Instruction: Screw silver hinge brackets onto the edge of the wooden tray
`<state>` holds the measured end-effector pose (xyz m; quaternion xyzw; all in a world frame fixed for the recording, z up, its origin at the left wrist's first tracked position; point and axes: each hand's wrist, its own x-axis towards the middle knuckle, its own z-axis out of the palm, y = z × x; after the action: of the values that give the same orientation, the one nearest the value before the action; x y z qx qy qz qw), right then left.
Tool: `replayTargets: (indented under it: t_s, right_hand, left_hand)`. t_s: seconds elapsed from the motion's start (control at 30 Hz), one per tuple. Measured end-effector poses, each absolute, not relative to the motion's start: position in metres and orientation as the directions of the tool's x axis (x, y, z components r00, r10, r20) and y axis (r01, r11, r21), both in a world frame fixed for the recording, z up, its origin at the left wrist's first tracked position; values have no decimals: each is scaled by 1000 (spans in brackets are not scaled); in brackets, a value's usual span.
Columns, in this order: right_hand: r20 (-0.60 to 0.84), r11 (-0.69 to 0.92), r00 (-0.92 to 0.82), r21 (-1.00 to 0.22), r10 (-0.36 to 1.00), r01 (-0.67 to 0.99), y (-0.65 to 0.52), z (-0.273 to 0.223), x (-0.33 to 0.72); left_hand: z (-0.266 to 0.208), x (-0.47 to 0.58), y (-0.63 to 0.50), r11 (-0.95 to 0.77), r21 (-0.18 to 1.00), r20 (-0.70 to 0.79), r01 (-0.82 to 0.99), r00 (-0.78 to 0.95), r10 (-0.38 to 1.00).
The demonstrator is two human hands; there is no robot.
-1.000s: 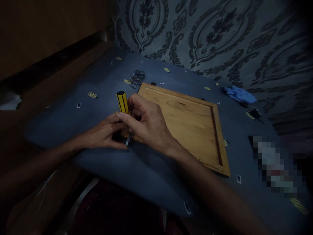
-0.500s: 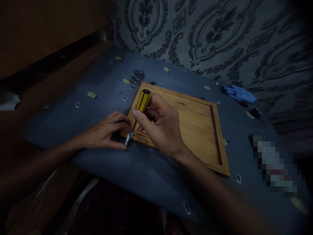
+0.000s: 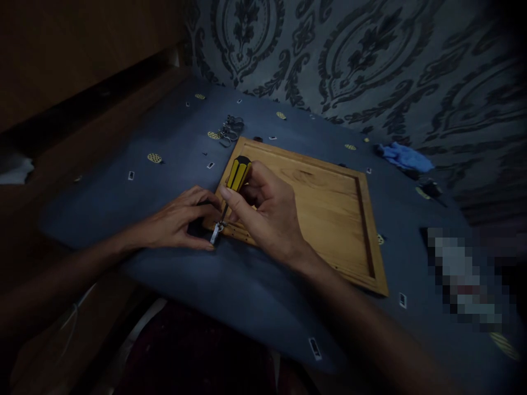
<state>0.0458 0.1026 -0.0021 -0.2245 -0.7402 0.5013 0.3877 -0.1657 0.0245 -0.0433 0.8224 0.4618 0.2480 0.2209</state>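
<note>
My right hand (image 3: 272,211) is closed round a yellow-and-black screwdriver (image 3: 239,173). Its shaft slants down, and the tip meets a small metal hinge (image 3: 216,232) at the near left corner of a wooden panel (image 3: 329,200). That panel lies flat, with a raised frame and small holes along its near edge. My left hand (image 3: 183,219) curls about the same corner, thumb touching the hinge's outer end and fingertips at the panel's left side. The exact contact of screwdriver tip and screw is too small to make out.
A dark blue patterned cloth (image 3: 173,285) covers the table. Several metal hinges (image 3: 231,129) lie in a pile beyond the panel, with a small screw (image 3: 205,154) nearby. On the right are a bright blue cloth (image 3: 405,156) and a blurred-out packet (image 3: 461,274). Patterned wallpaper rises behind.
The screwdriver handle has dipped slightly down and left, and my right hand has shifted and turned a little with it. My left hand, the hinge and the panel stay in place.
</note>
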Motion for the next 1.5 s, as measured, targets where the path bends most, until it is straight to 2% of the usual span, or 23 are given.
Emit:
replayTargets:
  t_s: [0.77,1.13,1.33,1.5]
  right_hand:
    - [378,544,-762,-838,526,-40,110,6,49]
    - [361,487,-689,-873,628,-13,106,1,46]
    - [360,479,-683,-878,636,-16,106,4,45]
    - [309,453,-802,-890,511,-54,114,16,53]
  left_hand:
    - [-40,-164,23,-463,587,186,664,445,876]
    - [-40,-164,25,-470,569,185,675,451,873]
    - [-40,-163,23,-459,577,184,676,440,879]
    - [-41,-164,23,-478,559,202,677,449,871]
